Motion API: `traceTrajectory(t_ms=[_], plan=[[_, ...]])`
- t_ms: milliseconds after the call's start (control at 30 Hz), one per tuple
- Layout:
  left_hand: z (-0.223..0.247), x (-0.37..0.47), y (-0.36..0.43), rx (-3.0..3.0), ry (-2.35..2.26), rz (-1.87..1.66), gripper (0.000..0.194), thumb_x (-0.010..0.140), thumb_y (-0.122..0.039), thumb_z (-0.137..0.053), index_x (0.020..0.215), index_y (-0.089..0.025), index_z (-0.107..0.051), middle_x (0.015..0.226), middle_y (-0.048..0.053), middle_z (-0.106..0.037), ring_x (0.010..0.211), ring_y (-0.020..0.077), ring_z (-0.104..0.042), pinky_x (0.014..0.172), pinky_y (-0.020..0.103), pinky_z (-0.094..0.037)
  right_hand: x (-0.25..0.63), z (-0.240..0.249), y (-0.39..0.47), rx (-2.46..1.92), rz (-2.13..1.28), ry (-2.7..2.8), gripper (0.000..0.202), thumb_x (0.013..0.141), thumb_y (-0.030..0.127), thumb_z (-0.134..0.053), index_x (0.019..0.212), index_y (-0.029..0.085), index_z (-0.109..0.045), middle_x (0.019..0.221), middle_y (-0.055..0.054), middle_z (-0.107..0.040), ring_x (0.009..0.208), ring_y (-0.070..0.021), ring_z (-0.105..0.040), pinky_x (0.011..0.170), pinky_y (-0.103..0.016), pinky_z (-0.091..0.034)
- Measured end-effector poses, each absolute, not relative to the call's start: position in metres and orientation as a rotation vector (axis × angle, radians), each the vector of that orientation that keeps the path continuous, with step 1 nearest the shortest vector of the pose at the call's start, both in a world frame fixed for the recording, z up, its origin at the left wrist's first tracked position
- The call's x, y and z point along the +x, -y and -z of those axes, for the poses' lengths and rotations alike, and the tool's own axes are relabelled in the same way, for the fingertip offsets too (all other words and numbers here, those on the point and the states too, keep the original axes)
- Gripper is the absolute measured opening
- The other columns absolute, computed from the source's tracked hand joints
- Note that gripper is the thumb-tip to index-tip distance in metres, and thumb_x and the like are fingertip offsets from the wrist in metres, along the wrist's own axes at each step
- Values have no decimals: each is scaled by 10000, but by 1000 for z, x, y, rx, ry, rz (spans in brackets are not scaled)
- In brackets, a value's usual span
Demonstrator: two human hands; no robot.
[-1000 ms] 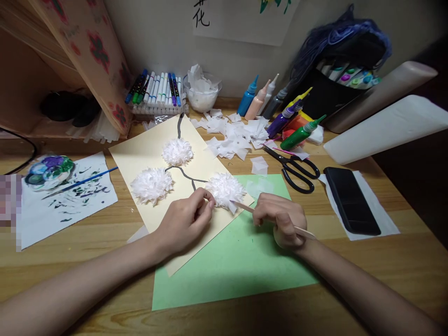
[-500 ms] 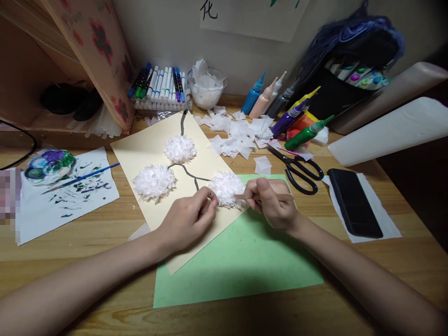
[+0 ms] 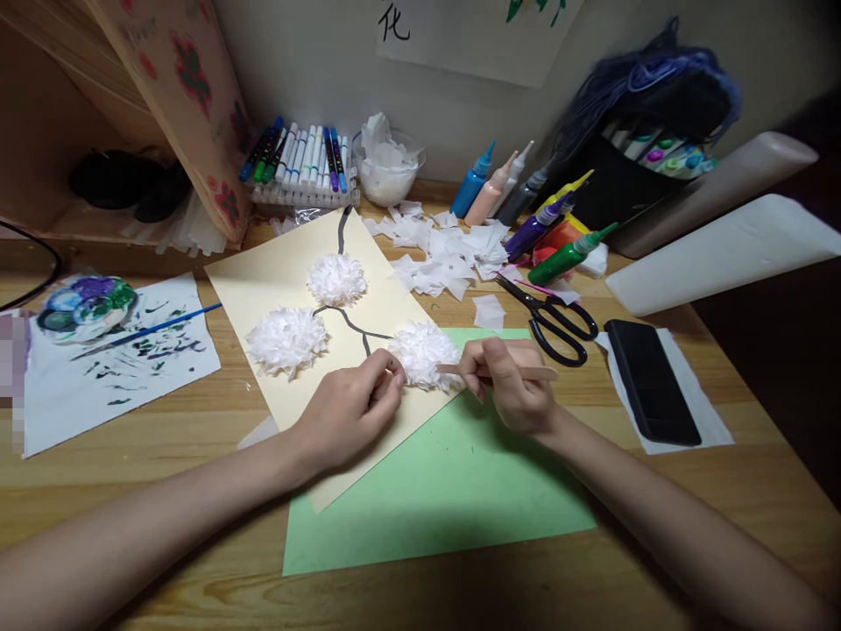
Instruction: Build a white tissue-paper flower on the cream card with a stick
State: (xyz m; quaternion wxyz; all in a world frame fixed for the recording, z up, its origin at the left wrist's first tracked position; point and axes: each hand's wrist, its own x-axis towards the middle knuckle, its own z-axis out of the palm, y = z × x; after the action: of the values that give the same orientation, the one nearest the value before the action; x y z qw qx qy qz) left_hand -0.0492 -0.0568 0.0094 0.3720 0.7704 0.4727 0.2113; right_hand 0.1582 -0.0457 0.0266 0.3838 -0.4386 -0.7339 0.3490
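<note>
On a cream sheet [image 3: 263,258] are three fluffy white tissue-paper flowers and dark painted branch lines. My right hand [image 3: 516,386] grips a flat wooden craft stick [image 3: 539,373], its tip against the right-hand paper flower [image 3: 424,350]. My left hand [image 3: 351,403] rests on the cream sheet, fingers curled and pinched at that flower's left edge; whatever lies between the fingertips is hidden. The upper paper flower [image 3: 336,279] and the left paper flower [image 3: 287,340] lie beyond my left hand. Beneath the cream sheet's lower right side is a green sheet [image 3: 434,499].
Torn white tissue pieces [image 3: 440,258] lie behind the sheet, near a glass bowl [image 3: 389,175] and several paint bottles [image 3: 471,193]. Black scissors [image 3: 558,329] and a black phone [image 3: 650,381] are to the right. A paint-marked paper [image 3: 164,350] with a brush [image 3: 144,331] sits left.
The view has shifted slightly, so things on the right appear a little further left. Both hands keep nearly the same pose, the craft stick still touching the right-hand flower.
</note>
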Motion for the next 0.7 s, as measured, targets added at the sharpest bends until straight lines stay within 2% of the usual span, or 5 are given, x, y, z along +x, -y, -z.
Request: traceTrajectory(t_ms=[133, 333, 633, 700], plan=[[-9, -50, 56, 1975, -1204, -544, 112, 910, -258, -384, 875, -194, -469, 543, -84, -442, 487, 72, -379, 520, 205, -296, 163, -23, 49, -1071, -831, 1850, 560, 975, 405, -228, 494, 188, -417, 450, 15, -413, 436, -88, -393, 494, -254, -330], [-9, -50, 56, 1972, -1207, -538, 116, 911, -266, -385, 877, -196, -471, 545, -83, -450, 488, 72, -381, 519, 204, -296, 161, -21, 47, -1009, -811, 1916, 527, 985, 338, -234, 508, 184, -398, 468, 20, -414, 445, -78, -384, 502, -240, -324], [-9, -48, 55, 1963, -1211, -533, 118, 909, -267, -390, 872, -195, -476, 558, -77, -466, 495, 72, -394, 529, 206, -304, 152, -33, 32, -1119, -884, 2048, 532, 982, 351, -221, 483, 194, -322, 428, 45, -327, 382, -62, -311, 424, -229, -265], [-9, -49, 56, 1964, -1214, -530, 116, 908, -268, -390, 874, -196, -475, 557, -77, -467, 495, 72, -395, 530, 206, -304, 150, -31, 33, -1094, -803, 2035, 520, 982, 339, -223, 492, 197, -326, 436, 41, -338, 385, -66, -313, 421, -233, -257]])
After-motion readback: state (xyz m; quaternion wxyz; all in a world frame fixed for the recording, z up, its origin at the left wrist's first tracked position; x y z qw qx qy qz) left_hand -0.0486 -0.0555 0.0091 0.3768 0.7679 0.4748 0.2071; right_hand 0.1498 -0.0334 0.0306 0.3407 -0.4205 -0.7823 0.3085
